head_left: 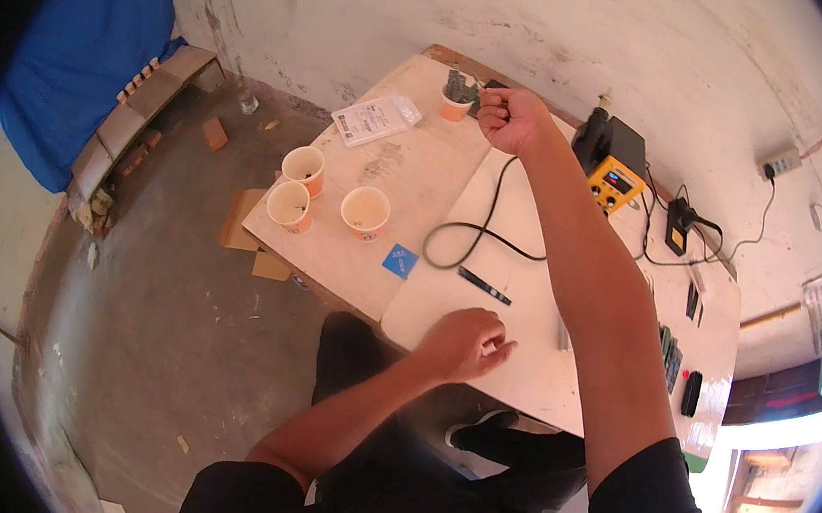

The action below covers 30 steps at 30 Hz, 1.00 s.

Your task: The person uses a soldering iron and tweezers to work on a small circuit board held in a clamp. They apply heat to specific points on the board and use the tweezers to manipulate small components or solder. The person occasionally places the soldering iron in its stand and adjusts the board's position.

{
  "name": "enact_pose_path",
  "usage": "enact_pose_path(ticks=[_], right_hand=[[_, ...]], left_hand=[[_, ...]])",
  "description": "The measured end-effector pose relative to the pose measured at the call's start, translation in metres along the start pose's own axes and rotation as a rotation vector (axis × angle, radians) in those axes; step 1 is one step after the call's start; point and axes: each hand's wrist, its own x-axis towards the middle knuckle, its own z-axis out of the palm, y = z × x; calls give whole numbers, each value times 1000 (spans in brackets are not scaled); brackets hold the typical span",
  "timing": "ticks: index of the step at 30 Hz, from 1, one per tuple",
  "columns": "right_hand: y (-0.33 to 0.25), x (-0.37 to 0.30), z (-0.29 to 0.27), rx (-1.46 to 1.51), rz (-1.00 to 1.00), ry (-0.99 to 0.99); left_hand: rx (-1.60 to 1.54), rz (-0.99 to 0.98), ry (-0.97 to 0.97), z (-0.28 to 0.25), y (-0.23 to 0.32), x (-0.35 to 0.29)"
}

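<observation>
My right hand reaches to the far side of the table, its fingers pinched together beside a paper cup. Dark grey-green pieces stick up out of that cup. What the pinch holds is too small to make out. Above the near table edge, my left hand has its fingers curled in. A pale spot shows between its thumb and fingers, and I cannot tell what it is. Just beyond it lie dark tweezers or a similar slim black tool.
Three paper cups stand at the left, near a blue card and a white package. A yellow-black soldering station with a black cable is back right. Green circuit boards lie right of my forearm.
</observation>
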Motion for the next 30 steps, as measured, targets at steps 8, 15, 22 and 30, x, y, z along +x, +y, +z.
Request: enact_pose_path(ticks=[8,15,22,30], right_hand=[[1,65,-7,289,122,47],[-10,72,-15,392,155,-80],[-23,78,-5,398,18,-102],[-46,79,16,-53,-17,78]], left_hand=[[-35,-46,-15,-3,0,0],[-8,-89,-37,-4,2,2],[-1,-36,1,-3,2,4],[-11,-117,-66,-8,7,4]])
